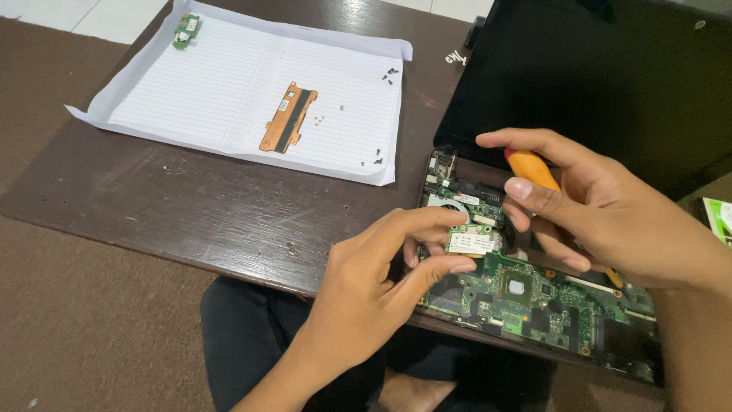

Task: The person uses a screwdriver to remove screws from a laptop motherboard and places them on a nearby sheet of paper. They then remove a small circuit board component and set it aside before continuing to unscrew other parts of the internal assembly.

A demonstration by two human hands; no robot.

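An opened laptop lies at the table's right edge, its green motherboard (534, 301) exposed and its black lid (602, 84) tilted back. My left hand (381, 278) pinches a small rectangular card (470, 243) with a white label, which sits on the board near its left end. My right hand (602, 206) hovers above the board, gripping an orange-handled screwdriver (532, 169); its tip is hidden behind my fingers.
A lined white paper sheet (229, 84) lies on the dark wooden table (198, 206). On it rest a copper heat plate (288, 117), a small green circuit board (186, 30) and several loose screws (378, 158). Brown carpet surrounds the table. A green-and-white object (718, 217) sits at far right.
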